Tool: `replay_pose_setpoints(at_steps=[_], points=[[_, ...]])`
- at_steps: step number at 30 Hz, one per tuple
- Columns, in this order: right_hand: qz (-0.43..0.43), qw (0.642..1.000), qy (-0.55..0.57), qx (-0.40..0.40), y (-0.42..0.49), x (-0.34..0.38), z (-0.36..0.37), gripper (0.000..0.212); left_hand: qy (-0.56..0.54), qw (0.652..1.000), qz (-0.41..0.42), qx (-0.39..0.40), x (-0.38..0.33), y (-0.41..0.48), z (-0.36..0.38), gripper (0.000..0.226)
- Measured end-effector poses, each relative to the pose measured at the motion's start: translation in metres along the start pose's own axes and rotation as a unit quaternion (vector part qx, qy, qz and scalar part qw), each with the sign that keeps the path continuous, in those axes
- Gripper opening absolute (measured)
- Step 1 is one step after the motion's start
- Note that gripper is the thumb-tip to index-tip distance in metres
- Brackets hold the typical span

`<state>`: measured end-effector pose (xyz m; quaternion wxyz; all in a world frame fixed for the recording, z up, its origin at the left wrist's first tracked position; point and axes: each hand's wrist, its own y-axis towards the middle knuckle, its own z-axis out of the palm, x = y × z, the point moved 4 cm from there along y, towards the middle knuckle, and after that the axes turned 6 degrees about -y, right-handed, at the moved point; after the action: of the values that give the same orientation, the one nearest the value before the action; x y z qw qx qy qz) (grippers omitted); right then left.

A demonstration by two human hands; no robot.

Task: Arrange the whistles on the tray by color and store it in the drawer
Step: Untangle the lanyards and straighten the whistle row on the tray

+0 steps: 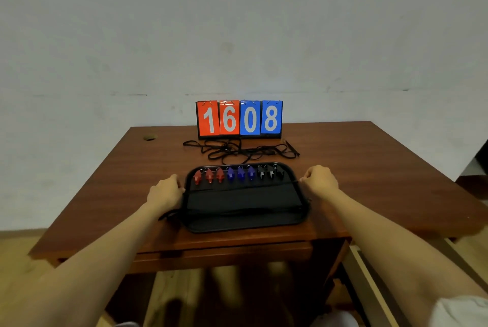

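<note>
A black tray point(245, 218) lies on the wooden table near its front edge. Along the tray's far side stands one row of whistles: three red whistles point(209, 175) on the left, three blue whistles point(240, 173) in the middle, three black whistles point(271, 172) on the right. Black cords stretch across the tray from side to side. My left hand point(165, 192) grips the tray's left edge with curled fingers. On the opposite edge, my right hand point(320, 178) holds the tray the same way.
A flip scoreboard point(239, 118) reading 1608 stands at the back of the table against the wall. A tangle of black lanyards point(237, 151) lies between it and the tray. The drawer front point(224, 252) under the tabletop looks shut.
</note>
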<state>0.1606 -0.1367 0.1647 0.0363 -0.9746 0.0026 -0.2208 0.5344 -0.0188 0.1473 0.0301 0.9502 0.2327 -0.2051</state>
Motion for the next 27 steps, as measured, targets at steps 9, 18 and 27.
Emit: replay_pose_setpoints(at_steps=[9, 18, 27], points=[[0.01, 0.998, -0.047, 0.046, -0.016, -0.014, 0.012, 0.02, 0.045, 0.999, 0.008, 0.003, 0.011, -0.017, 0.018, 0.017], [0.008, 0.995, -0.088, 0.042, -0.017, -0.023, 0.022, 0.018, 0.074, 0.997, 0.013, -0.003, 0.012, -0.024, 0.023, 0.018], [-0.057, 0.99, -0.127, 0.023, -0.011, -0.022, 0.029, 0.022, 0.131, 0.989, 0.061, -0.034, -0.007, -0.031, 0.027, 0.027]])
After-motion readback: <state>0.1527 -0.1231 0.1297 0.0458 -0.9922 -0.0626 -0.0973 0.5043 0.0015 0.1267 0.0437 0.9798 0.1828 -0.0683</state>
